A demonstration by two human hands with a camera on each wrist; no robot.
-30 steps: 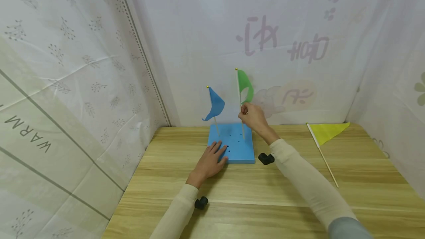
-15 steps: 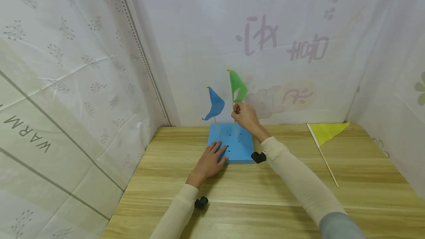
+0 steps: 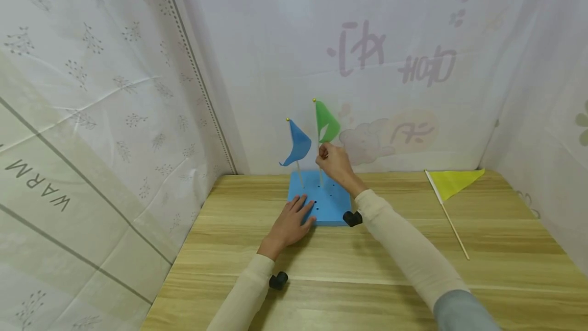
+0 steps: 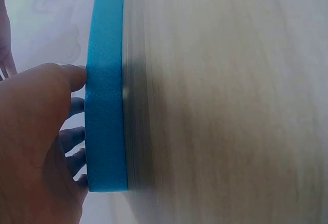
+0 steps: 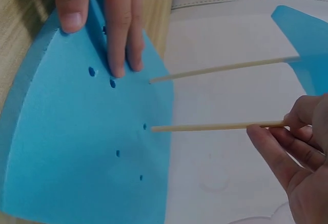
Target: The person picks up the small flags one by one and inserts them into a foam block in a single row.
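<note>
The left hand [image 3: 291, 222] lies with its fingers extended and spread over the front left corner of a blue board [image 3: 336, 209]; in the left wrist view its thumb meets the board's upper edge. The right hand [image 3: 336, 161] pinches the stick [image 5: 215, 127] of a green flag [image 3: 328, 122] between thumb and fingertips, just below the cloth, and holds the flag almost upright above the back part of the board. In the right wrist view the lower tip of that stick is just beside a small hole [image 5: 145, 126]; whether the tip touches the board I cannot tell.

Left of the green flag, a blue flag [image 3: 300, 143] stands in the board near its back left corner, its stick leaning slightly left. Several other small holes dot the board's top. The board itself lies at the back edge of the counter [image 3: 390, 285], left of that edge's middle.

Well apart, near the counter's back right corner, a yellow flag [image 3: 452, 184] lies flat, its stick slanting toward the front edge. Cream sleeves [image 3: 248, 287] cover both forearms, with a black piece [image 3: 278, 281] by each cuff. Pale printed curtains [image 3: 266, 55] hang behind the back edge and along the sides.
</note>
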